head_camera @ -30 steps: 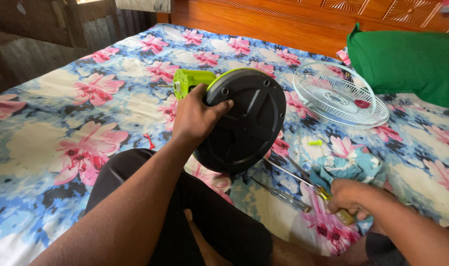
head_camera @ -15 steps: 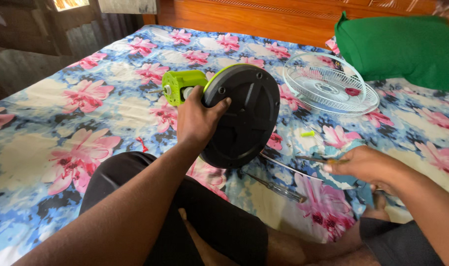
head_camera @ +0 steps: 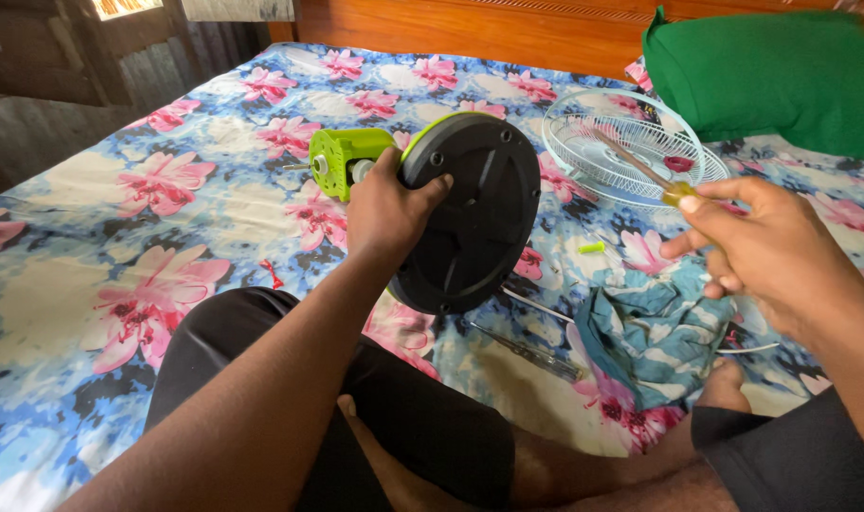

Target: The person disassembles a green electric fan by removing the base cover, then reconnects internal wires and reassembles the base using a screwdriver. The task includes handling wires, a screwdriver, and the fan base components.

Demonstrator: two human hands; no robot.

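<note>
My left hand (head_camera: 386, 207) grips the rim of a round black fan base (head_camera: 470, 213), holding it tilted up on edge over the bed. A lime-green fan body (head_camera: 342, 159) sticks out behind the base. My right hand (head_camera: 768, 248) is raised to the right of the base and holds a screwdriver (head_camera: 640, 169) by its yellow handle, its shaft pointing up and left across the white fan grille (head_camera: 631, 142). Blur hides the screwdriver's tip.
A floral bedsheet (head_camera: 166, 190) covers the bed. A green pillow (head_camera: 773, 76) lies at the far right. A crumpled blue cloth (head_camera: 659, 332), a second screwdriver (head_camera: 527, 349), a small green piece (head_camera: 593, 247) and thin metal rods lie near my crossed legs.
My right hand has picked the screwdriver up off the bed and lifted it toward the base. My left hand has kept its grip on the black base.
</note>
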